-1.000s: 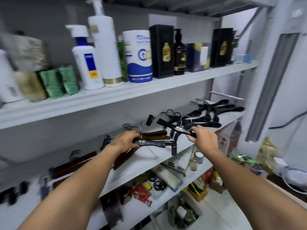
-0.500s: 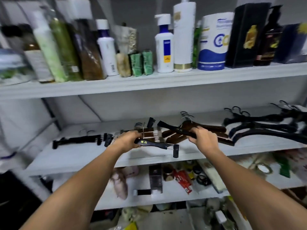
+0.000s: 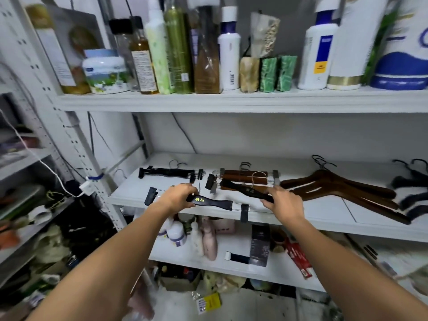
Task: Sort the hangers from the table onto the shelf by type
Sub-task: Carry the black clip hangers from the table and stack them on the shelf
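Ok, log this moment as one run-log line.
left hand: holds black clip hanger | right hand: holds second black clip hanger | both over middle shelf | neither placed yet

Evenly, softly lit from above and in front, with no hard shadows; only a dim band under the upper shelf (image 3: 231, 101) and darker clutter at lower left. Faint glare on the white pump bottle (image 3: 318, 52). Sharpest at centre, around the gold lettering on the black clip hanger (image 3: 209, 201). Motion-smeared toward the right edge, blurring the black hangers (image 3: 412, 181) there. Wide-angle bending of the shelf upright (image 3: 34, 72) at left. Soft, grainy lower corners.
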The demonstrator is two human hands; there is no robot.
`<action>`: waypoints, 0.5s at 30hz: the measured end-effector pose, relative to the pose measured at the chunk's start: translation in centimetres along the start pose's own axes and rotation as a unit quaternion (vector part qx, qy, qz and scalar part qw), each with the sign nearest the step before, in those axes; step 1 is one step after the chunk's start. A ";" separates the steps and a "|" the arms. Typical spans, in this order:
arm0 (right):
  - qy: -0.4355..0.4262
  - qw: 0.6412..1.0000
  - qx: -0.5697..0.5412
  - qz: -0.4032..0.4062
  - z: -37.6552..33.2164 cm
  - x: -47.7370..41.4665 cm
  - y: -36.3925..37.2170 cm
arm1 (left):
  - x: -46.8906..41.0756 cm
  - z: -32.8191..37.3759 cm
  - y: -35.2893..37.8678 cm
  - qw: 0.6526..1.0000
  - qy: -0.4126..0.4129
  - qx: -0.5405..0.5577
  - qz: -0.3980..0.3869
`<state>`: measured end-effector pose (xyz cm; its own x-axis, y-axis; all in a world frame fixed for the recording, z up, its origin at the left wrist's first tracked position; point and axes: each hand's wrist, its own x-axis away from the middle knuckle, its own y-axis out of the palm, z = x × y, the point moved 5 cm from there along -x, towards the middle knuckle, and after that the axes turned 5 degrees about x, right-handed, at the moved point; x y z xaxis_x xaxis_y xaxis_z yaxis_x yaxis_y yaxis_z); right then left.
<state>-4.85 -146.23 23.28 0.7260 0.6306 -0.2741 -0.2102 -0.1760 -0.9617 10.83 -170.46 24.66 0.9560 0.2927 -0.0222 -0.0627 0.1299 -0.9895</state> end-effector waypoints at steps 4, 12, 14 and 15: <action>-0.012 1.000 -0.007 -0.009 -4.1 -2.0 0.5 | 0.2 -3.8 -1.3 1.000 -0.001 -0.001 0.011; 0.006 1.000 0.002 -0.012 -12.3 -5.9 -0.1 | -0.4 -12.6 -4.3 0.999 0.017 -0.004 0.030; 0.015 1.000 0.005 -0.011 -13.9 -6.6 -0.1 | -0.5 -14.5 -5.0 0.999 0.022 -0.004 0.030; 0.020 1.000 0.007 -0.011 -14.6 -6.9 0.0 | -0.7 -15.5 -5.2 0.999 0.024 -0.003 0.032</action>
<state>-0.31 -161.59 25.12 0.7562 0.6035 -0.2530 -0.2026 -0.1518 -0.9674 14.88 -186.02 27.63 0.9628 0.2545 -0.0912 -0.1216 0.1064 -0.9869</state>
